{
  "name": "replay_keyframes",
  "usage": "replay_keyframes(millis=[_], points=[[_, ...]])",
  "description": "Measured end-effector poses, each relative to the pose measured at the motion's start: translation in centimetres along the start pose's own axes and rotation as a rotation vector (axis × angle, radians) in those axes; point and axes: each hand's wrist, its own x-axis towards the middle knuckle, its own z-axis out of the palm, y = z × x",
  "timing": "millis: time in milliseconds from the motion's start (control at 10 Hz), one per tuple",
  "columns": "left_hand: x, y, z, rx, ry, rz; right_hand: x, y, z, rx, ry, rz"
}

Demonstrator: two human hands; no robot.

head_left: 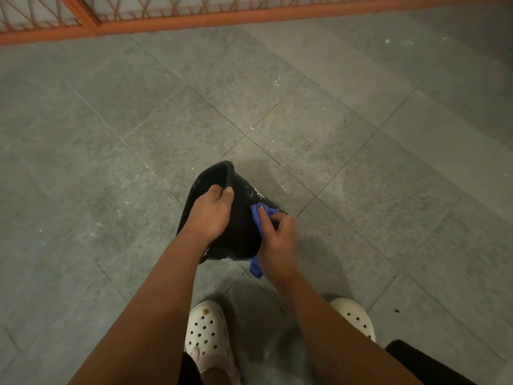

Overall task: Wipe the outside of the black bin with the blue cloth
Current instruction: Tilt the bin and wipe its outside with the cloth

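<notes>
head view: a black bin [244,232] of smooth, glossy plastic is lying tilted over a floor [125,129] of large, grey, speckled stone tiles. its mouth is facing left and its thick, rounded rim [231,173] is curving up beyond the left fingers. whether the bin is touching the floor is not showing. the left hand [209,215] is gripping the rim, with fingers [212,190] hooking into the mouth and the thumb pinching the outer lip beside them. the right hand [277,240] is holding a soft, bunched blue cloth [262,211] against the bin's outer wall, its fingers curling narrowly round the fabric. one crumpled end is poking out past the fingertips and another is hanging below the heel of the hand. whitish, wet-looking smears are shining on the wall just beyond the cloth. white perforated clogs [206,329] are standing near the wrists, and an orange lattice railing [249,15] is running far beyond the fingers.
</notes>
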Motion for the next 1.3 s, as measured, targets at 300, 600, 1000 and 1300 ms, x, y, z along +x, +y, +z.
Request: replay_keyframes(millis=[300,600,1000,1300], points=[[-0.3,-0.2,1.7,-0.090,0.156,0.082,-1.9,0.0,2.4,0.069,0.065,-0.058],[-0.6,-0.8,1.8,-0.255,0.250,0.020,-1.3,0.8,1.7,-0.016,0.056,0.068],[-0.4,-1.6,1.2,-0.326,0.292,-0.014,0.3,0.2,0.1,0.156,-0.071,0.184],[-0.3,-1.7,1.4,-0.310,0.286,0.003,1.5,-0.1,-0.4,0.198,-0.084,0.194]])
